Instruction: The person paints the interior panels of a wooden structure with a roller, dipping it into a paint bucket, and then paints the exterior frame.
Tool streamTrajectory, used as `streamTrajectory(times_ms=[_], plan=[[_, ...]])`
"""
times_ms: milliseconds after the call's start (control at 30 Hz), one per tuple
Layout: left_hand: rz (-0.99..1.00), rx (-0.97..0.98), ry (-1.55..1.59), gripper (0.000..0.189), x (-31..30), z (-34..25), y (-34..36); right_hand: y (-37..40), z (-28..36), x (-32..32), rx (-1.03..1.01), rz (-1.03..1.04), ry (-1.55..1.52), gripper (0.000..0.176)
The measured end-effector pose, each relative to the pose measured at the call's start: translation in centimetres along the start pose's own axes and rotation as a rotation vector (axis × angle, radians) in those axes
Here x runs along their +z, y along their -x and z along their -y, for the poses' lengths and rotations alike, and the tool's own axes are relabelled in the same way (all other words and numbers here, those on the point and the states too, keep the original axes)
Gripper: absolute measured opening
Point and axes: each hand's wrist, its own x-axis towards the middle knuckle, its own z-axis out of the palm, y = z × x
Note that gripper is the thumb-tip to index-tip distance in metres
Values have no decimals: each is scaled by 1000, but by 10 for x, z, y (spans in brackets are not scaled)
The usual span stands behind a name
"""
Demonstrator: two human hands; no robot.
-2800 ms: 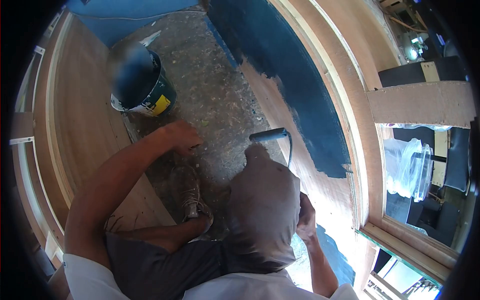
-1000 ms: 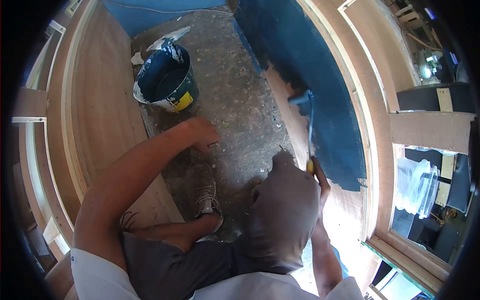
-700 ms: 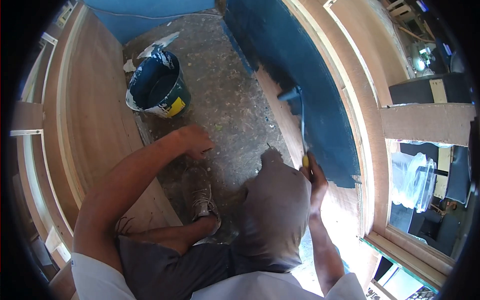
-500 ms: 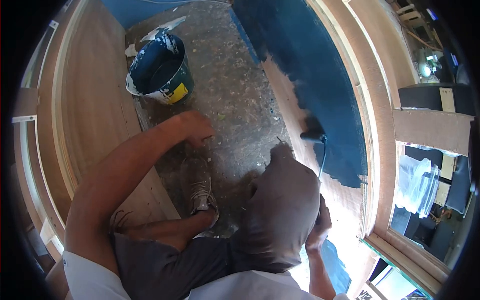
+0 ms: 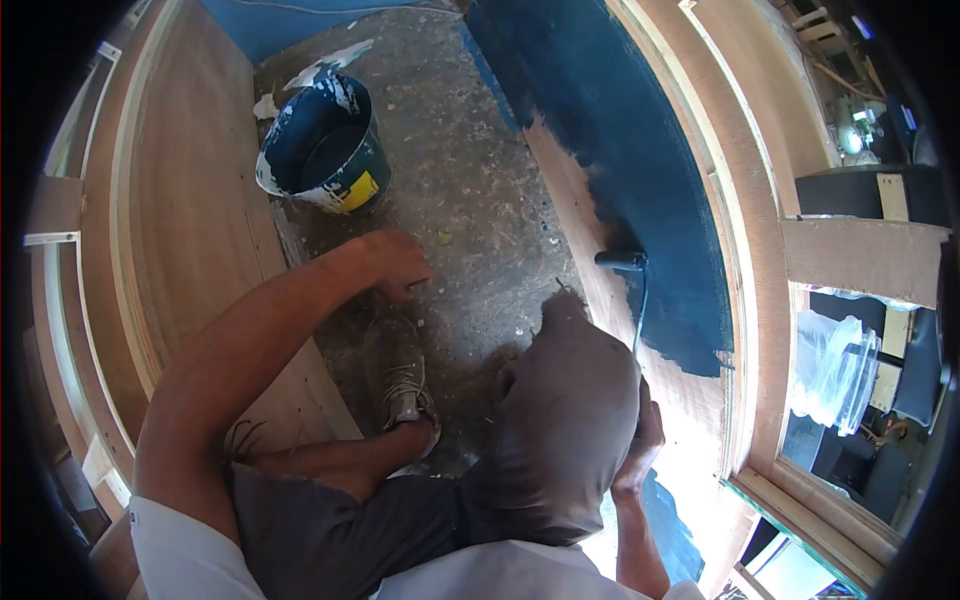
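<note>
My right hand (image 5: 644, 440) grips a paint roller, though the handle is mostly hidden behind my knee and fingers. The roller's thin frame runs up from the hand to its dark sleeve (image 5: 621, 261), which rests on the wooden panel (image 5: 690, 392) at the edge of the dark blue paint (image 5: 660, 170). My left hand (image 5: 396, 264) hangs over the floor with its fingers curled in, and I see nothing in them. It is nearest to my shoe (image 5: 400, 375) and the paint bucket (image 5: 345, 175), touching neither.
The bucket, smeared with white and blue paint, stands on the speckled floor (image 5: 470, 170) beside the left wooden panel (image 5: 190, 190). A blue wall (image 5: 290, 25) closes the far end. On the right, beyond the wooden frame, lies a clear plastic wrapping (image 5: 835, 370).
The roller sleeve has moved slightly away from me along the panel, with a small shift left. My left hand stays nearly still; the whole view has shifted a little.
</note>
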Motion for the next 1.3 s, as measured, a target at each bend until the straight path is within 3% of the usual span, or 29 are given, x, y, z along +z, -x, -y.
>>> streamTrajectory(times_ms=[200,333,467,667,800,867,900,1000,1033,1100,1200,1300], plan=[[-17,-24,-11,26,-9,0,-2,-55,25,39,59,-18,-219,48],[-36,-29,-10,25,-13,-4,1,-109,44,76,-162,-160,-128,45],[0,-32,14,24,-9,-4,7,-115,46,70,-134,-123,-89,45],[22,-45,31,24,-4,1,9,-16,-3,12,-7,2,30,43],[7,-44,11,24,-6,-1,6,37,-35,-12,-139,-53,79,42],[41,-36,-9,28,-8,-3,3,55,-38,-32,211,52,-198,41],[76,-41,-28,32,-9,-4,1,58,-36,-40,246,72,-355,39],[-27,-15,12,25,-6,-5,3,56,-32,-56,156,133,-730,37],[-26,-12,7,25,-6,-6,3,55,-27,-64,157,127,-732,37],[-13,-27,-15,24,-7,-7,3,52,-17,-78,371,369,-1204,44],[7,-20,-24,24,-3,-4,1,59,-22,-82,280,395,-1325,49],[-20,-4,-18,24,2,-1,2,74,-18,-85,368,343,-1462,49]])
